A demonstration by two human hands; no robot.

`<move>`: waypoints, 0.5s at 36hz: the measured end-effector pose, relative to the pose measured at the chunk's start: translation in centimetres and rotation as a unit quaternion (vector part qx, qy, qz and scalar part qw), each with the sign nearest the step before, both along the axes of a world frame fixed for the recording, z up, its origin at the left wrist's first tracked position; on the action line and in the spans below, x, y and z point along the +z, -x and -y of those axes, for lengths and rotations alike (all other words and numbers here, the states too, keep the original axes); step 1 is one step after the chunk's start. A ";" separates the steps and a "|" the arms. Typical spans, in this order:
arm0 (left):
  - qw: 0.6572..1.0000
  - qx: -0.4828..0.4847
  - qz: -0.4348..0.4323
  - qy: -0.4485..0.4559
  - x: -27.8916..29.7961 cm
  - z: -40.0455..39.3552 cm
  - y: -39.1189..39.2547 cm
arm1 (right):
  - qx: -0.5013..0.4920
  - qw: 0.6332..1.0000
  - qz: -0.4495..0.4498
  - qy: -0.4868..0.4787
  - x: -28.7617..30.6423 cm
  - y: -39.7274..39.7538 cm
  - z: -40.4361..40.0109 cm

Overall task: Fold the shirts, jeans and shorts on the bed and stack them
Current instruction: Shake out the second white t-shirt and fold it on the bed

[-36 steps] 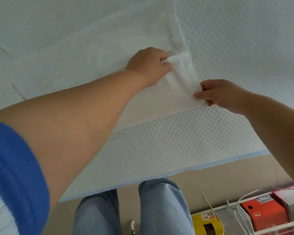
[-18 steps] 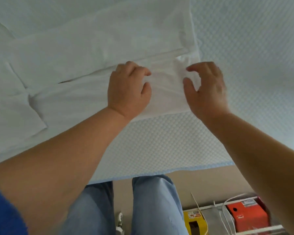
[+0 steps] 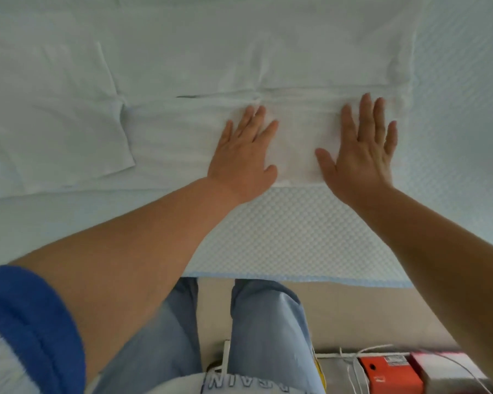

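Both palms flat on white shirt — "AIN" legible.

Shirt lies flat on the bed, spread across the far part w/ its near side folded over in a band. Sleeve lies out to the left, on the bed too. Left hand and right hand rest flat on the folded band, side by side, apart, fingers pointing away from the person; left one nearer the shirt's middle, right one near its right end. Bare bed between shirt and near bed edge, also right of shirt. Legs stand in front of the bed edge. Boxes on the floor, right of the legs.
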State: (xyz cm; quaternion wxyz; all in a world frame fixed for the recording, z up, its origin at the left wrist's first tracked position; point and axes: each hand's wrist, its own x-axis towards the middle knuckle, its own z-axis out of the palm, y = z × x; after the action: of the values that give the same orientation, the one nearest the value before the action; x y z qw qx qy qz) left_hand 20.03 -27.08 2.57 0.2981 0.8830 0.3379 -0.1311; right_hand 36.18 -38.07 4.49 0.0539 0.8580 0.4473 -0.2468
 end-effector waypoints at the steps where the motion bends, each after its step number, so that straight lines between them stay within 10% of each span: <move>1: 0.999 0.032 0.027 0.004 0.7 -0.1 1.0 | 0.010 1.000 -0.012 -0.006 0.4 1.3 -0.6; 9: 0.960 0.270 0.053 -0.046 4.1 -2.4 14.1 | 0.076 0.987 -0.139 -0.027 2.0 13.3 -5.4; 18: 0.815 0.575 -0.014 -0.069 4.0 -9.5 30.1 | 0.089 0.978 -0.185 -0.032 2.0 22.5 -11.0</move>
State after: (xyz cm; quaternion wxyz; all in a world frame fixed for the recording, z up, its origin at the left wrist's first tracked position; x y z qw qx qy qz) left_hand -10.04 -17.58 6.52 0.2523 0.5446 0.7963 0.0750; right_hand 13.63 -27.12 6.52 -0.0354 0.7554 0.5317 -0.3813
